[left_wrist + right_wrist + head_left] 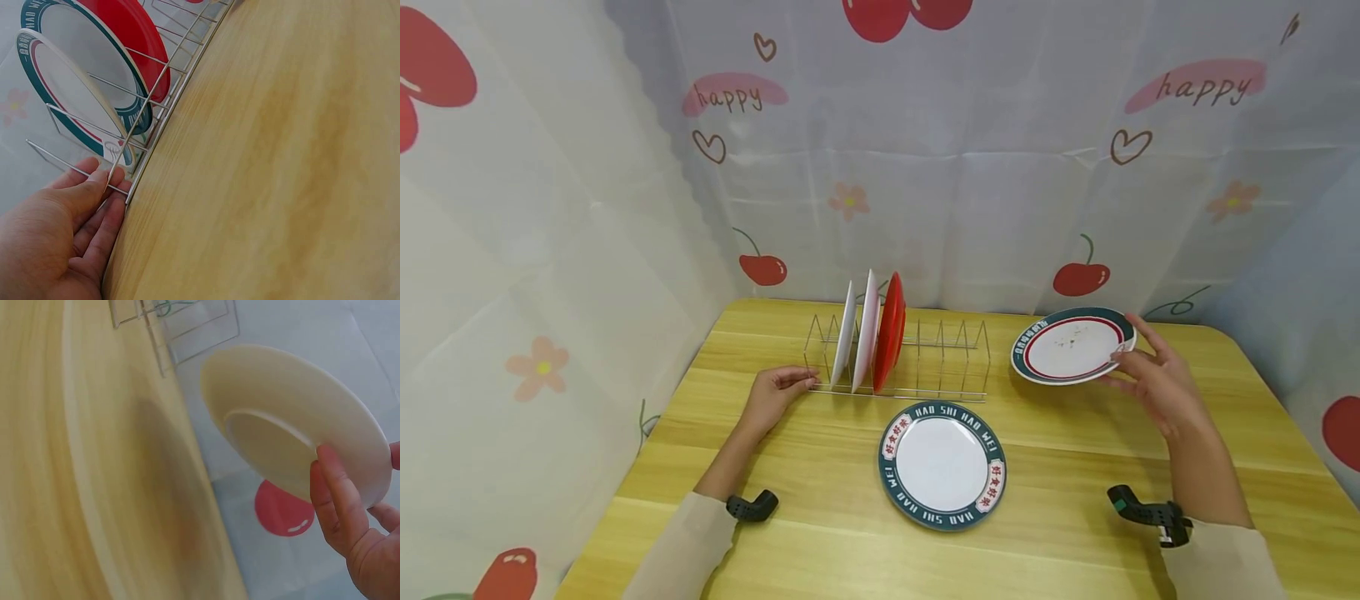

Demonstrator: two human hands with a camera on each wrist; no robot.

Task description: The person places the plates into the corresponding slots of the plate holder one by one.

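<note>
My left hand (775, 396) pinches the front left corner of a wire dish rack (951, 392). Toward the rack's left side, two light plates, one white (845, 337) and one pinkish (866, 333), stand on edge, with red dishware (890, 333) to their right. In the left wrist view, the two light plates show green rims. On the right, my right hand (1161, 387) holds a white plate (1071, 350) with a green rim and red ring, tilted above the table. Its pale underside shows in the right wrist view, fingers against it. Small brown specks mark its face.
A green-rimmed plate (943, 462) with lettering lies flat on the wooden table (820, 517), in front of the rack. Behind the table hangs a patterned curtain (955, 208); more of it borders both sides. Vacant slots show in the rack's right part.
</note>
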